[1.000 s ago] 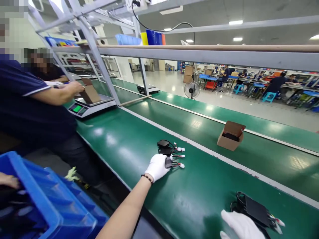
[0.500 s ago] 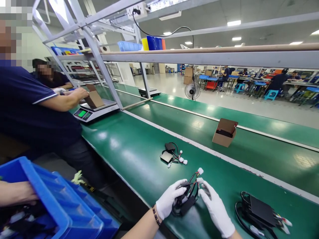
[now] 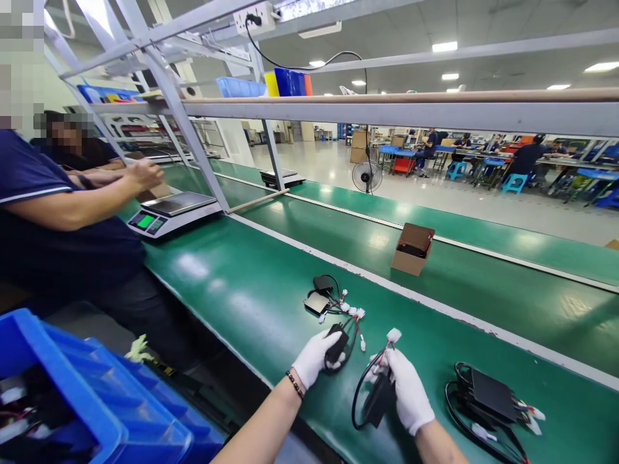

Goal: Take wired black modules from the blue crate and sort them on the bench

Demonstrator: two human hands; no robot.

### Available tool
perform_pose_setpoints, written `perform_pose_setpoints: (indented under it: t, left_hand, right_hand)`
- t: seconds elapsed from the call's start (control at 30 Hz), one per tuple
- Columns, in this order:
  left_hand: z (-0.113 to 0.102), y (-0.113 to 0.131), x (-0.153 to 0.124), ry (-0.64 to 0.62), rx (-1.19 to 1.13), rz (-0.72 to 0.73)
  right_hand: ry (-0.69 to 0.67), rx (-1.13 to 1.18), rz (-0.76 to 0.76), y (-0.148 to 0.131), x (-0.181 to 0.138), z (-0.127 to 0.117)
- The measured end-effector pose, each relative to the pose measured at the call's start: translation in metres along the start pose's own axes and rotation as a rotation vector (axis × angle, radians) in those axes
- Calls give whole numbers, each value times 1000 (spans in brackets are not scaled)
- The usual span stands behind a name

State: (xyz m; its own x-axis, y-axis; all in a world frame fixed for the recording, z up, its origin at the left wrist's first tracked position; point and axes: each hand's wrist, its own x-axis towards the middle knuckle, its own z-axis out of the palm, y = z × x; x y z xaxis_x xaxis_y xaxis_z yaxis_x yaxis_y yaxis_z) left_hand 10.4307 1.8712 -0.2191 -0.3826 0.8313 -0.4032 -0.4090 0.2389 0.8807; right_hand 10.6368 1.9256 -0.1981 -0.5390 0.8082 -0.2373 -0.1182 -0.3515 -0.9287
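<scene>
My left hand [image 3: 313, 358], in a white glove, is closed round a small black module [image 3: 337, 345] whose cable ends in white plugs. To its right, my right hand [image 3: 409, 390], also gloved, grips a second black module with a looped cable [image 3: 378, 403]; a white plug [image 3: 393, 336] sticks up above the fingers. Just beyond my left hand lie a black-and-silver wired module [image 3: 317, 302] and its white connectors on the green bench. A larger stack of black wired modules [image 3: 494, 396] rests to the right of my right hand.
An open cardboard box [image 3: 411, 256] stands on the green bench [image 3: 232, 270] behind a white strip. Blue crates [image 3: 87, 380] are at lower left. A co-worker's hands [image 3: 145, 175] hold a carton beside a scale [image 3: 169, 209]. A metal shelf rail [image 3: 387, 115] crosses overhead.
My hands have moved apart, each now with its own black module from the bundle they shared. The co-worker's carton has come off the scale, and their other hand has left the blue crate.
</scene>
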Motion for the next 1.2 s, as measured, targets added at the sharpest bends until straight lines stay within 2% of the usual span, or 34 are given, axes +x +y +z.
perform_pose_setpoints:
  t: [0.07,0.13,0.17,0.23,0.3,0.33,0.37,0.43,0.53,0.63,0.73,0.87,1.0,1.2]
  left_hand:
    - [-13,15,-1,112,94,117]
    - [-16,23,-12,195,189,249]
    - [-12,24,-21,185,250,309]
    - [4,17,-44,19,371,385]
    - [27,3,-66,-260,414,357]
    - [38,-4,-73,-335,403,339]
    - [48,-10,-78,-342,367,320]
    - [60,-19,-78,-277,227,258]
    - [62,-22,-67,-202,-5,62]
    - [60,-16,-61,-243,-104,-34]
    - [63,-8,-64,-299,-170,-61]
    - [67,3,-67,-344,-189,-41]
    - [67,11,-69,-342,-155,-7]
    - [61,11,-74,-376,-122,-26]
  right_hand:
    - [76,275,135,-2,-2,-2]
    - [142,388,199,-5,-3,-2]
    - [170,400,208,-7,-3,-2]
    - [224,389,203,-9,-3,-1]
    - [269,361,178,-8,-3,0]
    - [287,347,166,-8,-3,0]
    - [296,335,155,-7,-3,0]
    - [274,319,149,-5,-5,-2]
    - [168,296,160,-5,-11,-7]
    - [178,255,166,-7,-17,-9]
    - [200,270,136,-14,-20,-10]
    - [118,274,37,-26,-22,-11]
    - [84,291,12,-30,-23,-12]
    - [127,223,-36,-29,-30,-11]
